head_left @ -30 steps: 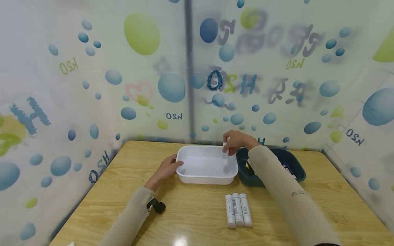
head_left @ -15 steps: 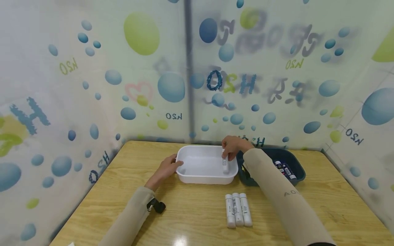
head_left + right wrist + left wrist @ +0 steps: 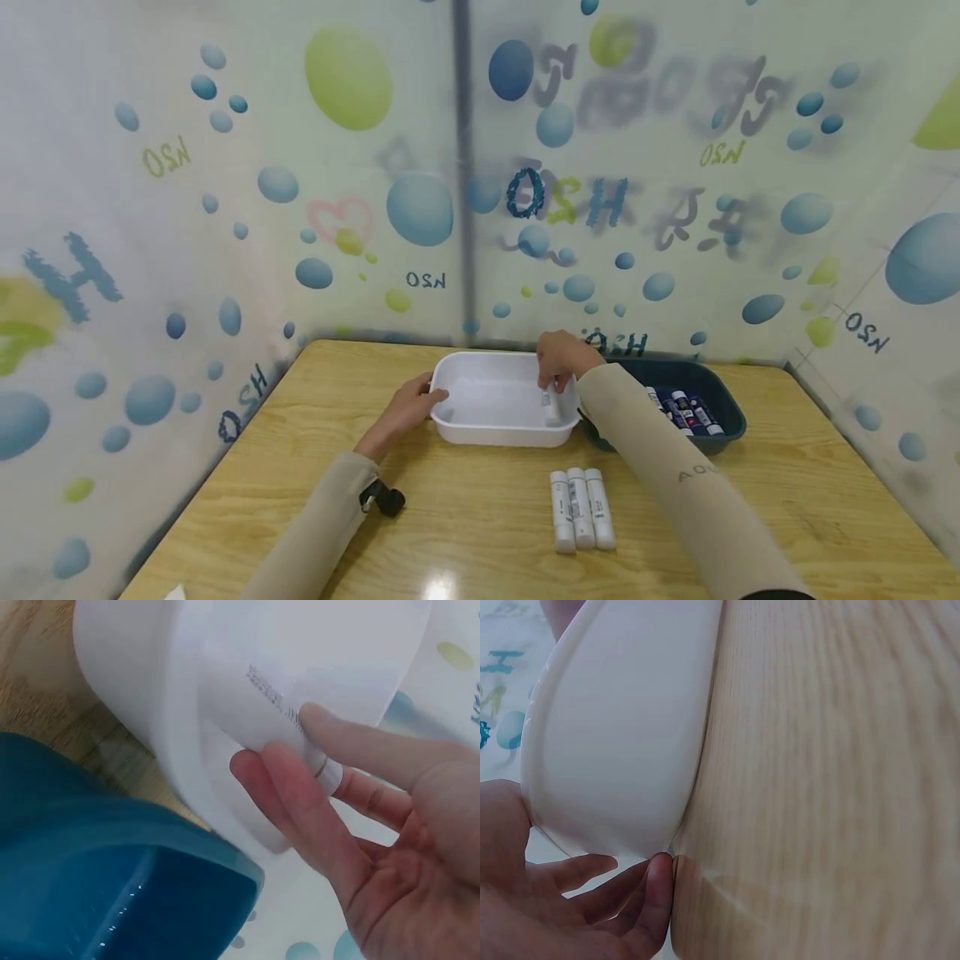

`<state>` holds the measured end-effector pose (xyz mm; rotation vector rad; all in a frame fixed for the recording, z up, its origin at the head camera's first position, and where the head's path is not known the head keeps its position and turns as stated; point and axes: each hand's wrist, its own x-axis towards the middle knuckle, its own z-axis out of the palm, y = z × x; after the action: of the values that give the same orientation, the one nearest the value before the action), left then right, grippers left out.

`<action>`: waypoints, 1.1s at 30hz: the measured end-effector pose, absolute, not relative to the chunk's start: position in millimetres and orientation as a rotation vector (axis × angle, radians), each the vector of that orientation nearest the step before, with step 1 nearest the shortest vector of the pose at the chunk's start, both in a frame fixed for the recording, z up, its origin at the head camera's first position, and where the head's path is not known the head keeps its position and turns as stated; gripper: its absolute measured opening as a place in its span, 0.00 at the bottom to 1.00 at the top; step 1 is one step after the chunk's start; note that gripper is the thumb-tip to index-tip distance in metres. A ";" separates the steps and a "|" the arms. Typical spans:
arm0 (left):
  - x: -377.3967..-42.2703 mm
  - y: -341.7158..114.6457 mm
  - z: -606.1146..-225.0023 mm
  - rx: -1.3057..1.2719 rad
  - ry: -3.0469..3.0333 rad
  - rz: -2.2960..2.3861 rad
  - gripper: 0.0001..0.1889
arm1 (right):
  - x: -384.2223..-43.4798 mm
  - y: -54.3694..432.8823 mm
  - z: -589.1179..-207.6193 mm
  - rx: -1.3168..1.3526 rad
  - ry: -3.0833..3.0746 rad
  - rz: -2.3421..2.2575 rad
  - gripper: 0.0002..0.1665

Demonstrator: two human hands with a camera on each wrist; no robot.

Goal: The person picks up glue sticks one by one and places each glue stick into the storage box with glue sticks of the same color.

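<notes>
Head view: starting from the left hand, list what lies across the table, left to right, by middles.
Left hand, white rounded-rectangular plastic-looking basin, row of three white cylindrical tubes, dark teal plastic-looking bin. Left out for overlap: right hand and the white cylindrical tube it pinches.

Tray (image 3: 498,436) on table (image 3: 465,508), tube (image 3: 552,408) inside, basin (image 3: 717,392) at tray's right holding containers (image 3: 682,408); three tubes (image 3: 581,508) in front, wall (image 3: 375,258) behind
</notes>
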<state>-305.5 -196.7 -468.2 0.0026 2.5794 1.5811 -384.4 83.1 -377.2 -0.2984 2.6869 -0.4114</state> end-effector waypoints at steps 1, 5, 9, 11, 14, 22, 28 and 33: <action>-305.5 -196.6 -468.2 0.004 2.583 1.576 0.30 | -383.7 81.3 -377.7 -0.286 2.697 -0.396 0.08; -305.3 -195.9 -468.0 0.003 2.594 1.567 0.29 | -381.7 75.0 -381.8 -0.229 2.715 -0.342 0.10; -304.5 -195.9 -467.4 0.001 2.594 1.568 0.30 | -378.6 71.3 -384.2 -0.180 2.699 -0.318 0.16; -304.4 -196.0 -467.4 0.006 2.594 1.571 0.30 | -377.2 70.3 -386.3 -0.160 2.695 -0.305 0.16; -304.0 -196.5 -467.4 0.006 2.594 1.579 0.30 | -374.6 69.9 -389.1 -0.123 2.681 -0.301 0.18; -303.9 -196.8 -468.1 0.006 2.598 1.578 0.29 | -370.4 71.2 -392.1 -0.100 2.667 -0.262 0.22; -304.2 -195.9 -468.3 -0.004 2.604 1.570 0.30 | -371.5 67.9 -398.6 -0.167 2.677 -0.187 0.17; -304.4 -195.7 -468.6 -0.010 2.598 1.581 0.30 | -374.2 62.8 -402.9 -0.229 2.700 -0.074 0.11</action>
<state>-304.4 -195.7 -468.6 -0.0097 2.5977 1.5806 -374.2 62.8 -402.9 -0.2287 2.6996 -0.0740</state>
